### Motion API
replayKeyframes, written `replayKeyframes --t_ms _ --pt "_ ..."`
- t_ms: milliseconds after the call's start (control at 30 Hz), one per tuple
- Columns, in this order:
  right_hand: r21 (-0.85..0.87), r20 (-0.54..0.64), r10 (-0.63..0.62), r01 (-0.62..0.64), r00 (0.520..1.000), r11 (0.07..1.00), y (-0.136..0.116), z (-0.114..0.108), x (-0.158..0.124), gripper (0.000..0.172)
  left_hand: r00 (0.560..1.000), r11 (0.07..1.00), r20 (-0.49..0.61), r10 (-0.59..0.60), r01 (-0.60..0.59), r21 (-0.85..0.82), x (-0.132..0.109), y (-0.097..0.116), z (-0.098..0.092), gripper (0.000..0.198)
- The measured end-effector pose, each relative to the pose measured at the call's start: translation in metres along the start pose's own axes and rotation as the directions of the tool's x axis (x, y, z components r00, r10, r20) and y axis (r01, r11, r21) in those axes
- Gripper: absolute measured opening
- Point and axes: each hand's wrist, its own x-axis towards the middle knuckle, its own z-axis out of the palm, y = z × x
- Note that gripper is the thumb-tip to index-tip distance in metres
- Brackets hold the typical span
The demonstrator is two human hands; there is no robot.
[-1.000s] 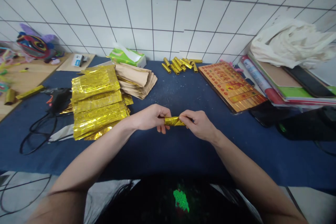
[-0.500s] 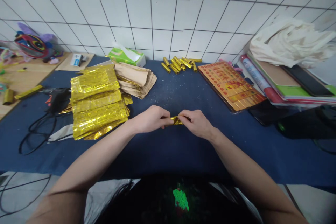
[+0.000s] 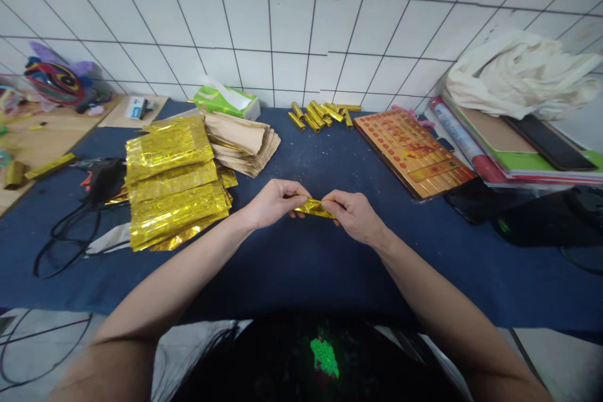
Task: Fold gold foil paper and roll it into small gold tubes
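- Two bare hands meet above the middle of a dark blue table (image 3: 301, 276), seen from the person's own head.
- The left hand (image 3: 273, 202) pinches one end of a small gold foil roll (image 3: 313, 208), fingers curled closed on it.
- The right hand (image 3: 354, 216) pinches the other end of the same roll, also closed on it; the roll spans the short gap between the two hands, just above the tabletop.
- To the left of the hands lies a stack of gold foil sheets (image 3: 172, 179), near the left wrist.
- Just behind that stack sits a fanned pile of tan paper (image 3: 245, 143).
- A black glue gun (image 3: 101, 177) with a looping cord lies at the left edge of the blue surface.
- At the back of the table, against the white tiled wall, is a cluster of finished gold rolls (image 3: 320, 115).
- A green tissue box (image 3: 228, 102) stands to the left of those rolls.
- A flat pack of orange and gold printed paper (image 3: 414, 154) lies to the right of the rolls.
- On the far right, books (image 3: 509, 151) are stacked with a crumpled white cloth (image 3: 518, 75) on top.
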Motion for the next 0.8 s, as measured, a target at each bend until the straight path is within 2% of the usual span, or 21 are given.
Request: replayKeyframes --t_ms 100,200,333,433,667,800 --pt "-0.038 0.020 -0.031 0.032 0.999 0.999 -0.0016 -0.0017 0.0002 0.022 1.000 0.999 0.018 -0.013 0.012 0.041 -0.0008 0.0019 -0.0015 0.017" --pt "-0.071 0.130 -0.096 0.105 0.987 0.992 -0.0046 -0.0043 -0.0007 0.021 0.989 0.993 0.139 -0.058 0.043 0.108 -0.0017 0.0034 -0.0051 0.019" --pt "-0.037 0.313 -0.105 0.123 0.944 0.992 -0.0087 -0.0063 -0.0020 0.019 0.921 0.980 0.354 -0.161 0.106 0.169 -0.0029 0.0037 -0.0072 0.014" --pt "0.017 0.390 -0.080 0.079 0.917 0.997 -0.0087 -0.0070 -0.0018 0.019 0.880 0.977 0.438 -0.181 0.109 0.184 -0.0041 0.0049 -0.0059 0.012" --pt "0.066 0.517 -0.023 -0.012 0.856 0.998 -0.0054 -0.0061 -0.0008 0.020 0.824 0.955 0.526 -0.209 0.056 0.291 -0.0078 0.0065 -0.0021 0.013" --pt "0.028 0.520 0.010 -0.029 0.854 0.999 -0.0070 -0.0045 0.0000 0.020 0.837 0.930 0.502 -0.218 0.022 0.367 -0.0066 0.0023 -0.0012 0.011"
